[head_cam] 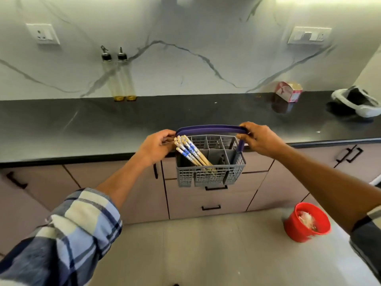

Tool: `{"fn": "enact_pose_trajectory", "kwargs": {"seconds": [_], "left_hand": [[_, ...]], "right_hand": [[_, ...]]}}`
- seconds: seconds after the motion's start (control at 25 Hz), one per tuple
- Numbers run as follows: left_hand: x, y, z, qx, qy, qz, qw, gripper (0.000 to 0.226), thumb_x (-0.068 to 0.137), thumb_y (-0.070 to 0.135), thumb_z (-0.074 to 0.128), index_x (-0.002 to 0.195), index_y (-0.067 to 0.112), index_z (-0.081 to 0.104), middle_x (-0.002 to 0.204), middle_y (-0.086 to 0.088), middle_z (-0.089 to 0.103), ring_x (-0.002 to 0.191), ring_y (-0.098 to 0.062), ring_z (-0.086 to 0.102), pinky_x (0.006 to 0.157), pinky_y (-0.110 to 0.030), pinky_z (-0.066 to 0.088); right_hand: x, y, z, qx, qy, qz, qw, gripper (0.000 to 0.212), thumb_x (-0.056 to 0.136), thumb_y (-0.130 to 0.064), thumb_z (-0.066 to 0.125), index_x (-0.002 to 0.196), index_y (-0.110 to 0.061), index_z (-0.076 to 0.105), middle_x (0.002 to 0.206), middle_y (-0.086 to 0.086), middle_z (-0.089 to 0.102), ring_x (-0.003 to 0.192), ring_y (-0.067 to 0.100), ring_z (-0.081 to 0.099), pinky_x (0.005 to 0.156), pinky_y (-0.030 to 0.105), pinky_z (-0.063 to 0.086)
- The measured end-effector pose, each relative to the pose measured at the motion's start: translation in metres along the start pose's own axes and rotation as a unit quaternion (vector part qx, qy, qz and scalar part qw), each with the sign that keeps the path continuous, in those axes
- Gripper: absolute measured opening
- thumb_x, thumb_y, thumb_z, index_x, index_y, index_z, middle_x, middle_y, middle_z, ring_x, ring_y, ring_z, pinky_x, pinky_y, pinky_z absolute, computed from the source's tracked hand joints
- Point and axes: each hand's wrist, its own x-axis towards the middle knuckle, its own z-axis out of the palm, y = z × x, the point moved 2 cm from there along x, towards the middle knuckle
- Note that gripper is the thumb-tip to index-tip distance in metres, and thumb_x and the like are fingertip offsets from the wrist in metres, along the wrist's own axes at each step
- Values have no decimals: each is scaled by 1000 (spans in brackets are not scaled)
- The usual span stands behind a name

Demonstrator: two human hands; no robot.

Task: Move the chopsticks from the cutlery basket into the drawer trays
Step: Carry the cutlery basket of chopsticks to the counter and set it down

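Both hands hold the basket (210, 162) in the air in front of the closed drawers (212, 195).

I see my right hand (260, 140) closed around the right end of the basket's purple handle (208, 129). My left hand (157, 146) curls at the basket's left rim by the handle's other end; its fingertips are hidden, so I cannot tell its exact grip. The chopsticks (190, 151) lean in the basket's front left compartment, tips lost behind the mesh.
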Motion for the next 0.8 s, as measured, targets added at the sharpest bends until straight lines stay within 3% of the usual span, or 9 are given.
{"fn": "enact_pose_trajectory", "kwargs": {"seconds": [0.12,0.36,0.56,0.8], "left_hand": [[65,-20,-11,12,-19,-4,1000,32,88,3,66,119,12,65,112,-7,73,106,-21,69,100,-47,51],[166,-34,-9,26,-14,-25,999,33,89,0,64,120,13,64,109,-2,70,107,-18,67,100,-37,51],[250,-58,5,44,-4,-43,998,34,89,1,62,119,18,65,110,-1,73,105,-15,68,98,-37,52],[327,-66,24,70,11,-71,995,38,88,-2,62,122,16,63,110,2,69,106,-16,66,97,-31,51]], "right_hand": [[52,9,5,0,23,23,999,22,99,-25,56,120,-18,57,92,-1,65,75,7,59,64,19,44],[144,42,7,12,53,46,997,24,99,-22,57,122,-16,59,95,1,65,81,18,62,73,27,46],[230,91,2,-7,49,14,999,25,98,-23,57,122,-15,60,87,1,64,67,6,56,60,17,39],[311,141,-7,-1,13,-7,1000,25,99,-22,55,123,-17,58,92,0,66,70,4,59,61,16,42]]}}
